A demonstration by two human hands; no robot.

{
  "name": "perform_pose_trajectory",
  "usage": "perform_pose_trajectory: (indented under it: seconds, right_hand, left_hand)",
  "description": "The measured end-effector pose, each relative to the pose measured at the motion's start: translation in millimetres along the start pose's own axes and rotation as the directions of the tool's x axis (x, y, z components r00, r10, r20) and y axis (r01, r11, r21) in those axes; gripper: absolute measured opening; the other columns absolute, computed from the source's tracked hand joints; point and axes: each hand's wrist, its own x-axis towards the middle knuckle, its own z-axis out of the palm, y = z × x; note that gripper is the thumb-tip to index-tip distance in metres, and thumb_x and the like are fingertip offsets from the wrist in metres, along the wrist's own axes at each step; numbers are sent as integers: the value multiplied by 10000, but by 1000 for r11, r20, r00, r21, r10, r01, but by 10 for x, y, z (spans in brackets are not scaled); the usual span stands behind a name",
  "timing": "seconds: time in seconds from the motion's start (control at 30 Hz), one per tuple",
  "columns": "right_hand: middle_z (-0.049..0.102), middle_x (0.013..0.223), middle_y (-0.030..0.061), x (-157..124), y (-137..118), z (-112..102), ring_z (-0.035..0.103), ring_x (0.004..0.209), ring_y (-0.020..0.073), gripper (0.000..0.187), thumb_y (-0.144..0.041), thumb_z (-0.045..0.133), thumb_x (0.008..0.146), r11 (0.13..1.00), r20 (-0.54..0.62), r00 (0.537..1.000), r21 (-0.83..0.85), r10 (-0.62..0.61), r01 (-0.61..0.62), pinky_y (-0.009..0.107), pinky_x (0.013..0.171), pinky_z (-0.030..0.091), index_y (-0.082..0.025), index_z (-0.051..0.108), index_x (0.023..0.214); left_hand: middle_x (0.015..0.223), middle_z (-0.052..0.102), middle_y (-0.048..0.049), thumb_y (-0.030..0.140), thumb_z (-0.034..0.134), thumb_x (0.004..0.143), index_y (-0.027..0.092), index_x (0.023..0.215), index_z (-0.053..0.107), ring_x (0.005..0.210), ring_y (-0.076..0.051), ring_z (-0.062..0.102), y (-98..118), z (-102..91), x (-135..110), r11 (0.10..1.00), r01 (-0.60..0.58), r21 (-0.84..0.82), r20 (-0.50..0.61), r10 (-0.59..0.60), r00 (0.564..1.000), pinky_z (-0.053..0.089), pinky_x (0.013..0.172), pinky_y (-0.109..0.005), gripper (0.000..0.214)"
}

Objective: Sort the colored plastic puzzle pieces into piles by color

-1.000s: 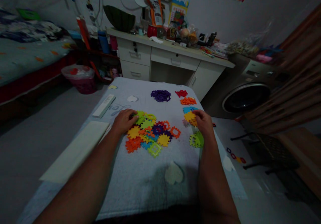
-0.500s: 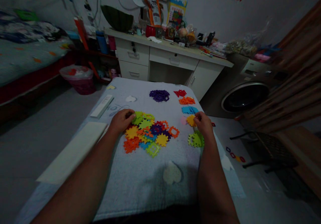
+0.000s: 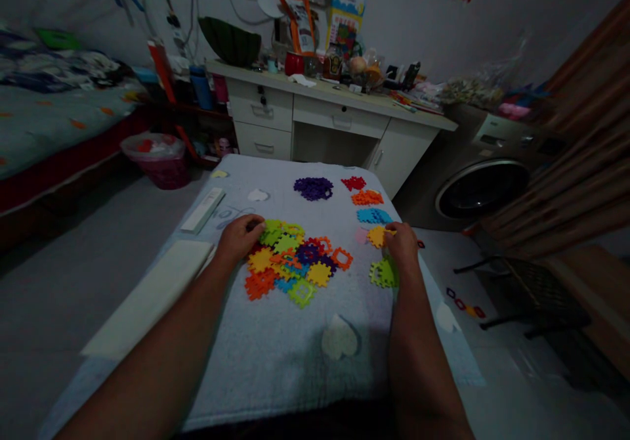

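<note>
A mixed heap of coloured interlocking plastic pieces point(image 3: 295, 266) lies in the middle of a pale blue towel point(image 3: 275, 354). My left hand point(image 3: 240, 236) rests on the heap's left edge, fingers curled over a green piece. My right hand point(image 3: 402, 246) sits at the right side, fingers closed beside the yellow pile point(image 3: 377, 236), with the green pile point(image 3: 382, 273) just under the wrist. Sorted piles lie further back: purple point(image 3: 314, 188), red point(image 3: 354, 182), orange point(image 3: 367, 198) and blue point(image 3: 373, 216).
A white flat box point(image 3: 152, 295) and a white remote point(image 3: 203, 209) lie at the towel's left. A white desk point(image 3: 339, 111) with clutter stands behind, a washing machine point(image 3: 480, 187) at right, a pink bin point(image 3: 158, 156) and a bed at left.
My right hand has drawn back a little from the yellow pile toward the green one. My left hand has stayed on the heap's left edge.
</note>
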Motion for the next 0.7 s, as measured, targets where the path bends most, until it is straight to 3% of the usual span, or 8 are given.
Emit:
perform_pose_trajectory:
  seconds: [0.1,0.2,0.27,0.37,0.5,0.6,0.7]
  right_hand:
    - [642,995,131,9,-38,-9,579,960,253,229,-183,518,801,996,-30,999,70,-43,45,394,941,416,-153,695,943]
    - [651,1011,109,-14,-176,-17,583,927,236,199,-233,574,810,964,63,982,211,-177,161,393,922,426,-168,692,956]
    - [659,1009,84,-54,-308,-21,585,923,218,177,-255,610,812,923,185,933,297,-308,246,376,911,424,-185,694,952]
    - [661,1029,71,-139,-512,-35,578,986,213,194,-257,669,795,876,378,807,356,-454,326,364,938,401,-192,696,975]
    - [642,1089,91,-245,-710,-47,558,1014,230,362,-295,732,753,882,592,654,296,-471,367,364,931,395,-176,672,1089]
    - [625,1069,101,-297,-781,-24,543,979,237,432,-318,746,725,885,656,610,217,-444,412,347,873,406,-170,661,1122]
    - [619,1033,96,-329,-806,-2,537,923,215,392,-296,719,732,879,636,626,199,-452,432,315,821,408,-170,666,1099]
  left_hand:
    - [823,709,-32,461,518,775,190,903,680,761,-203,651,-12,2,0,1000,3,-3,-2,-3,1000,487,726,-294,341]
    - [826,711,-34,457,514,785,183,910,683,751,-198,648,-34,10,5,1000,3,6,-10,-3,1000,484,718,-290,345]
    - [824,711,-33,448,512,789,182,909,684,757,-196,648,-39,14,6,1000,-5,21,-19,6,1000,477,716,-288,338]
    - [801,702,-34,433,496,794,182,898,680,753,-196,645,-26,12,1,999,-20,37,-17,20,1000,467,698,-286,328]
    - [795,696,-39,427,478,792,182,874,681,739,-197,638,-8,10,-1,997,-27,71,-3,27,1000,456,687,-290,329]
    - [801,696,-44,418,476,781,180,868,684,742,-200,636,-4,14,6,995,-36,91,-6,36,999,456,689,-291,328]
    - [817,699,-52,399,478,768,182,855,685,748,-204,633,9,15,10,989,-56,134,0,57,998,455,694,-297,313]
